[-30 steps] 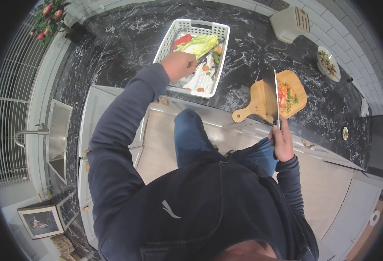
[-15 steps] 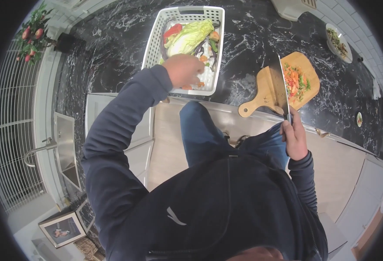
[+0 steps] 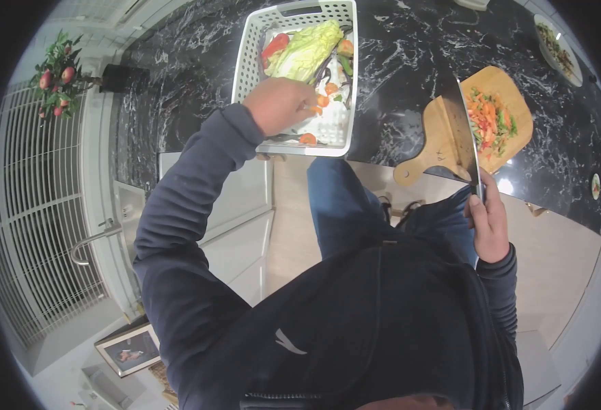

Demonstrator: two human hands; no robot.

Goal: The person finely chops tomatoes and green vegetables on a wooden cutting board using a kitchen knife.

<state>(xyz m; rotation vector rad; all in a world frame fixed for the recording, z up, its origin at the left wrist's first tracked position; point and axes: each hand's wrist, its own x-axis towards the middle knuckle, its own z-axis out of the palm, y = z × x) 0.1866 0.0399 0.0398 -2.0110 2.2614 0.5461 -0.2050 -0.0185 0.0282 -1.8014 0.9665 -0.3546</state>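
Note:
My left hand [image 3: 281, 106] is inside the white perforated basket [image 3: 352, 89], its fingers pinched at small orange pieces [image 3: 322, 100]. Beside it in the basket lie a pale green leafy cabbage [image 3: 306, 51], a red pepper [image 3: 274, 46] and other orange and green bits. My right hand [image 3: 489, 220] grips the handle of a large knife [image 3: 469, 137]. The blade stretches away from me over the wooden cutting board [image 3: 434, 133], left of a pile of chopped orange, red and green vegetables [image 3: 493, 121].
The basket and board rest on a black marbled countertop [image 3: 396, 68]. A plate of food [image 3: 558, 51] stands at the far right, with a small round item [image 3: 595, 186] nearer. On the left are a plant with red fruit [image 3: 58, 76] and a faucet [image 3: 95, 239].
The view has shifted, so the basket and board appear further right. My left hand now has its fingertips at the orange pieces. My right hand still grips the knife.

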